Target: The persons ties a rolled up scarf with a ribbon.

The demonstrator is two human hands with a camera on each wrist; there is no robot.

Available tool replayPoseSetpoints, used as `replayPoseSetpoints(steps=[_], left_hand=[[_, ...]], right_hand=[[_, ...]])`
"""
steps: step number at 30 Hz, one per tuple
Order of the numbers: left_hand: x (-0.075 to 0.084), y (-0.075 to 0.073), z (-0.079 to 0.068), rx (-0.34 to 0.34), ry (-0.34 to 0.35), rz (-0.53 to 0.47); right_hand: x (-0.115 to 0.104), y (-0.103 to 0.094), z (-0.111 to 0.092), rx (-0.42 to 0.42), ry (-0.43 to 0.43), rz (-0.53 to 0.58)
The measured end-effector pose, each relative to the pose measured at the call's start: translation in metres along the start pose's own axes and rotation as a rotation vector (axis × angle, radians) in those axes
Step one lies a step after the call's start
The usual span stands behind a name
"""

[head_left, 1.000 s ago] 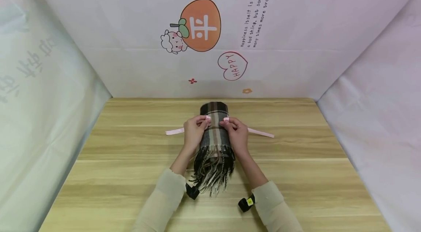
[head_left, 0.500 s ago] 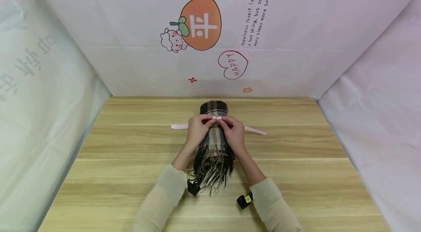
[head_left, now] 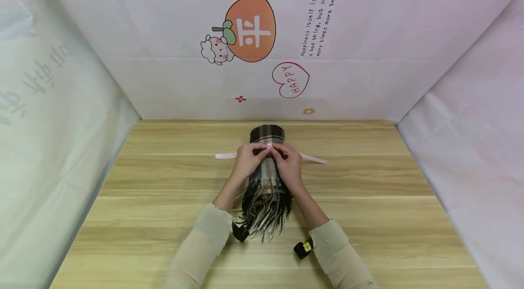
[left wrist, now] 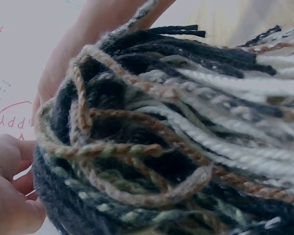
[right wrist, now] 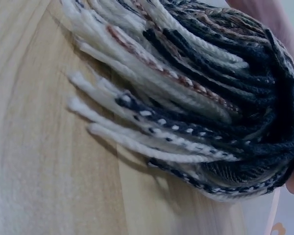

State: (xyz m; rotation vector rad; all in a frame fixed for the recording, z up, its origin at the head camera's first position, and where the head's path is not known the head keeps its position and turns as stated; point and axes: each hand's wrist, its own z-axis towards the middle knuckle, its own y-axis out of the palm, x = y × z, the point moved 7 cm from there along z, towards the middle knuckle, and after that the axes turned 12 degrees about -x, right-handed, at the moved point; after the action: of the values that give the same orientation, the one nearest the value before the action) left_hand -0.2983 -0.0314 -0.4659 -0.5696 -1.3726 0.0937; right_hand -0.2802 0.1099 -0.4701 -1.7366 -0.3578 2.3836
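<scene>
A rolled plaid scarf (head_left: 268,173) lies lengthwise on the table, its fringe (head_left: 268,216) toward the person. A pink ribbon (head_left: 226,156) passes across it, with tails sticking out left and right. Over the top of the roll, my left hand (head_left: 247,159) pinches the ribbon between thumb and forefinger. Opposite it, my right hand (head_left: 288,166) pinches the ribbon too, fingertips meeting those of the left. Both wrist views are mostly filled by fringe strands (left wrist: 186,127), with part of a hand (left wrist: 14,181) at the left in the left wrist view.
The wooden table (head_left: 368,216) extends around the scarf. A white printed backdrop (head_left: 348,88) stands right behind the table's far edge, and white sheets (head_left: 471,98) hang at both sides. Black wrist devices (head_left: 303,249) sit at the cuffs.
Both hands have come together over the middle of the scarf, bringing the pinched ribbon parts from apart to meeting. The ribbon tails have drawn inward a little.
</scene>
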Motion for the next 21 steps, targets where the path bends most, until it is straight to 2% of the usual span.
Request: replayPoseSetpoints(steps=[6,11,16,21], left_hand=[[-0.005,0.0,-0.001,-0.021,-0.032,-0.102],[-0.007,0.0,-0.001,-0.008,-0.05,-0.198],[-0.011,0.002,-0.003,-0.01,-0.074,-0.305],[-0.011,0.002,-0.003,0.012,-0.061,-0.302]], right_hand=[[-0.005,0.0,0.0,0.005,-0.061,-0.056],[-0.004,-0.001,-0.001,-0.012,-0.051,-0.043],[0.007,-0.007,-0.005,-0.04,0.054,0.019],[0.014,-0.007,-0.004,-0.117,0.216,0.057]])
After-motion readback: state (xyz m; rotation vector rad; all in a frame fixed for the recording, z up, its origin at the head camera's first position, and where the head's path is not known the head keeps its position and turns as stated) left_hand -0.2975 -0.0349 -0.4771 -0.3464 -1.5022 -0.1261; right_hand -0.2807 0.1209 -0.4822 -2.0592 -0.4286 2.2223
